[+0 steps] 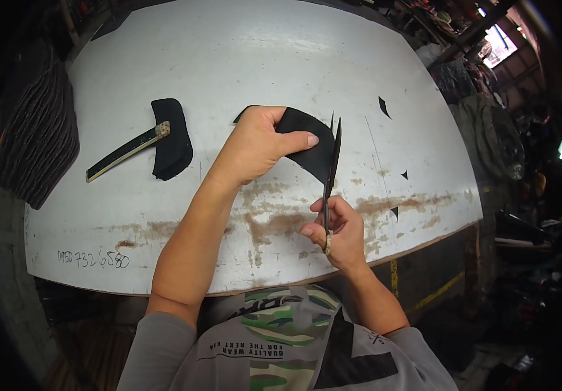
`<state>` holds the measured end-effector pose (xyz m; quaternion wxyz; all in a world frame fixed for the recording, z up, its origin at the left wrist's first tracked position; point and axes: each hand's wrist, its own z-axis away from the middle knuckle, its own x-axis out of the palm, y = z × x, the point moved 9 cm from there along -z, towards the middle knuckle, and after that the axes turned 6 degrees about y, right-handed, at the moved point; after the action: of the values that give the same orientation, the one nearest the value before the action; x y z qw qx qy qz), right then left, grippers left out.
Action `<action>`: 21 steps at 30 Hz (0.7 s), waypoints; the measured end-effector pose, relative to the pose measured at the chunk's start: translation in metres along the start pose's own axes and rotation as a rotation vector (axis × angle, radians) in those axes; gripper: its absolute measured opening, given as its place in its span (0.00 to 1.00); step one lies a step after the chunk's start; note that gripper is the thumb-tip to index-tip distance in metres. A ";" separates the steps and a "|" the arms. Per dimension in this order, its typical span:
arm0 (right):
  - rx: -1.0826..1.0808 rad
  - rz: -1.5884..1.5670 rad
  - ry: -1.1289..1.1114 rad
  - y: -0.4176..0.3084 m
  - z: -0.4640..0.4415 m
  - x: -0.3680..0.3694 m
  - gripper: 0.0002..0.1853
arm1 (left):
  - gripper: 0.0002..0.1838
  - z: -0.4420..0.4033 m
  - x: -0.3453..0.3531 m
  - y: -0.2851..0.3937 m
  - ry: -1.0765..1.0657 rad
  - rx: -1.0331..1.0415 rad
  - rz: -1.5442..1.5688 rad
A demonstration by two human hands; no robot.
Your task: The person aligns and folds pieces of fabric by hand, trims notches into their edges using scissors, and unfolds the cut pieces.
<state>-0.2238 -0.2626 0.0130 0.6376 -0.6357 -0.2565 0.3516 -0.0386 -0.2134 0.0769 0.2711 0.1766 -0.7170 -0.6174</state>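
Near the middle of the desk (229, 58), toward its near edge: left hand (265, 140) has a pinch grip on a flat black sheet piece with a curved outer edge (307, 120). Thumb flat on top, pointing to the right edge; fingers mostly hidden underneath. Grip closed, only the sheet's thickness between. One corner of the piece sticks out past the knuckles, on the far-left side.

Right hand (338, 228) grips dark metal scissors with long slim blades (335, 153), fingers curled at the handles, thumb toward the left edge. Handles largely covered, so exact finger placement can't be told. Blades slightly apart at the tips, pointing to the far edge, up against the piece's right side. Can't tell if material sits between them.

Arm pose: both come in over the near edge; left reaches farther, forearm slanting right; right forearm slants left, hand lower.

Left part of desk: second black piece with rounded corners (173, 153), with a narrow black strip with pale edges (126, 152) lying slantwise, one end over it. Wavy dark grey stack (40, 130) at the left edge. Three small pointed black scraps (395, 213) spread toward the right edge. Handwritten digits (95, 260) by the near-left corner.
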 end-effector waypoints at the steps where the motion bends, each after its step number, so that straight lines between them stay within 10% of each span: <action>1: 0.005 -0.012 -0.003 0.001 0.000 0.000 0.23 | 0.12 0.000 0.000 -0.001 -0.001 0.003 -0.003; 21: -0.056 0.020 0.036 0.001 -0.002 -0.004 0.23 | 0.12 0.000 0.004 0.000 0.003 0.009 -0.008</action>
<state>-0.2247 -0.2669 0.0120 0.6203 -0.6621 -0.2483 0.3393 -0.0420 -0.2158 0.0778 0.2691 0.1816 -0.7187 -0.6149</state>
